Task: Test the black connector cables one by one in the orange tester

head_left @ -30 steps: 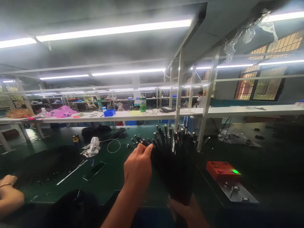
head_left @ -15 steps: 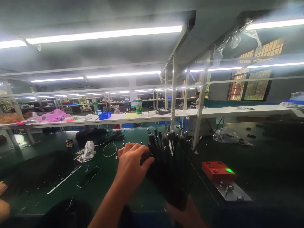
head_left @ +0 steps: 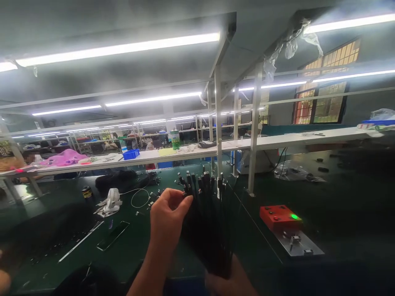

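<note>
A thick bundle of black USB cables (head_left: 206,230) stands fanned out in front of me, metal-tipped plugs at the top. Low on the bundle, my right hand (head_left: 230,277) is wrapped round it, dim and partly hidden. At the bundle's upper left edge, my left hand (head_left: 169,213) is closed in a pinch, thumb and forefinger together on a cable just by its plug. More plugs show behind the left hand, on the table side.
On the dark green table (head_left: 129,263) are a phone (head_left: 112,236), a white fan (head_left: 112,201), a small can (head_left: 87,192) and black cable heaps. To the right sits a red box (head_left: 279,218) with a green light and metal plate. A white shelf (head_left: 185,153) crosses behind; another person's arm shows at far left.
My left hand has turned more upright, its thumb and forefinger now nearer the plugs. The view has shifted a little, and the bundle sits slightly further left and lower.
</note>
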A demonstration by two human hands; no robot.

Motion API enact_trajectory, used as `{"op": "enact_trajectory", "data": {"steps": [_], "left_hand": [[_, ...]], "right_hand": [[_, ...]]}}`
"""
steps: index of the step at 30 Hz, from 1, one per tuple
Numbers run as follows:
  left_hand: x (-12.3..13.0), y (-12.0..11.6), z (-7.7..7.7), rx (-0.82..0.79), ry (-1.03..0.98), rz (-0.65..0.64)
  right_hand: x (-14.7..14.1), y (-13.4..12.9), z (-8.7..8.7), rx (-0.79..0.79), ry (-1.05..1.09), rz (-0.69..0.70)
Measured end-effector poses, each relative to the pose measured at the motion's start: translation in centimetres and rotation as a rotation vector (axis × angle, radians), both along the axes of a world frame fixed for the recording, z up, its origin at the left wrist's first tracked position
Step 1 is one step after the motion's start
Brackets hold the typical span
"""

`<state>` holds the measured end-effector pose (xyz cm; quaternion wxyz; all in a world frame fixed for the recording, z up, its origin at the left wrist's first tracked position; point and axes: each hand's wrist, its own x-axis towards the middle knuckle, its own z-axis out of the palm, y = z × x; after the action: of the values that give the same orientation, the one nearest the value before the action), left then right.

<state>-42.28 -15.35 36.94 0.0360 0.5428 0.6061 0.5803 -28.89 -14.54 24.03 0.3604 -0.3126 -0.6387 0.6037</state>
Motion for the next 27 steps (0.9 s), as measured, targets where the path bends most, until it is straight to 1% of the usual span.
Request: {"op": "enact_trajectory", "data": {"steps": [3, 5, 6, 7, 8, 9, 10, 11, 12, 13, 14, 15, 16, 17, 18, 20, 22, 25, 27], "left_hand": [[0.6, 0.0, 2.3, 0.0, 0.05, 0.052], [0.9, -1.2, 4.1, 0.002, 0.128, 0.101], [1.0, -2.1, 4.7, 0.016, 0.158, 0.166], [0.9, -3.3, 5.0, 0.038, 0.18, 0.253], [0.8, -4.4, 4.7, -0.005, 0.219, 0.392], [0.7, -5.6, 3.7, -0.134, 0.229, 0.447], [0.5, -6.5, 2.2, -0.303, 0.243, 0.347], [0.4, -7.3, 0.0, -0.468, 0.256, 0.182], [0.4, -7.8, -2.6, -0.583, 0.205, 0.047], [0.5, -8.0, -5.5, -0.677, 0.129, -0.133], [0.8, -8.1, -8.4, -0.725, 0.041, -0.247], [1.2, -8.0, -11.2, -0.737, -0.023, -0.392], [1.7, -7.8, -13.5, -0.718, -0.078, -0.441], [2.3, -7.6, -15.5, -0.717, -0.132, -0.481], [3.0, -7.3, -17.0, -0.734, -0.205, -0.53], [4.5, -6.9, -19.1, -0.76, -0.333, -0.569], [6.1, -6.7, -20.4, -0.803, -0.378, -0.566], [8.9, -7.2, -21.8, -0.876, -0.368, -0.497], [10.5, -8.1, -22.2, -0.912, -0.354, -0.428]], "right_hand": [[0.5, 0.0, 0.1, -0.05, 0.071, 0.013], [1.1, 0.3, -0.1, -0.114, 0.149, 0.059], [1.6, 0.5, -0.2, -0.142, 0.19, 0.079], [2.0, 0.8, -0.3, -0.156, 0.233, 0.091], [2.5, 1.1, -0.3, -0.154, 0.271, 0.1], [2.9, 1.5, -0.3, -0.141, 0.299, 0.107], [3.3, 1.8, -0.2, -0.123, 0.323, 0.118], [3.6, 2.0, -0.1, -0.109, 0.343, 0.126], [3.8, 2.2, 0.2, -0.103, 0.355, 0.136], [4.0, 2.2, 0.4, -0.1, 0.362, 0.148], [4.1, 2.2, 0.7, -0.101, 0.369, 0.161], [4.1, 2.1, 1.0, -0.101, 0.379, 0.171], [4.1, 1.9, 1.3, -0.105, 0.387, 0.181], [4.1, 1.7, 1.6, -0.115, 0.396, 0.188], [4.1, 1.5, 1.9, -0.13, 0.411, 0.19], [4.1, 1.0, 2.6, -0.164, 0.45, 0.18], [4.0, 0.7, 3.6, -0.171, 0.522, 0.163], [3.8, 0.3, 5.9, -0.143, 0.676, 0.158], [3.8, 0.0, 7.9, -0.109, 0.734, 0.159]]}}
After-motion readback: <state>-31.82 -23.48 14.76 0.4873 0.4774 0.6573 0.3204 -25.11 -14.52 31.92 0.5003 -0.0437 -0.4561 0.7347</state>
